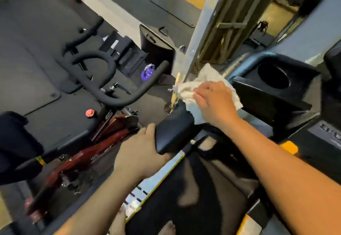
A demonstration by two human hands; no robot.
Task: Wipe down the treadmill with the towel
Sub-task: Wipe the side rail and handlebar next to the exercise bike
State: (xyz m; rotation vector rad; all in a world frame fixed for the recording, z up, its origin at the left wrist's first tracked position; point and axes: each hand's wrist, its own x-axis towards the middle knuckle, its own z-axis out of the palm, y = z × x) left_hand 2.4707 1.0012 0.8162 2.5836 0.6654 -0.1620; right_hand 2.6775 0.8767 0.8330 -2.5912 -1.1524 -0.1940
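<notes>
Landmark: the black padded handrail (175, 133) on the left side of the treadmill, running from lower centre up toward the console.
Right hand: the right hand (215, 103) lies palm down with fingers spread and flattened on the white crumpled cloth towel (204, 79), pressing it at the upper end of the handrail; it is not curled shut, and the towel is pinned under it rather than pinched.
Towel: bunched, its edges spilling out past the fingers toward the grey upright post (201, 31) above the handrail and toward the console on the far side of it; a corner hangs over the handrail's top end.
Left hand: the left hand (140, 153) is wrapped around the lower end of the handrail, thumb on top and fingers curled underneath, in a closed grip.
Console: the black plastic console tray with a round cup holder (273, 77) sits just beyond the handrail's upper end, beside the towel.
Belt: the dark treadmill belt (203, 188) lies below the handrail, edged by a silver side rail with a yellow strip (156, 177).
Feet: bare toes show on the belt at the bottom edge, blurred.
Bike: a red-framed exercise bike with black curved handlebars (103, 79) stands on the dark floor mats, on the handrail's outer side, apart from the treadmill.
</notes>
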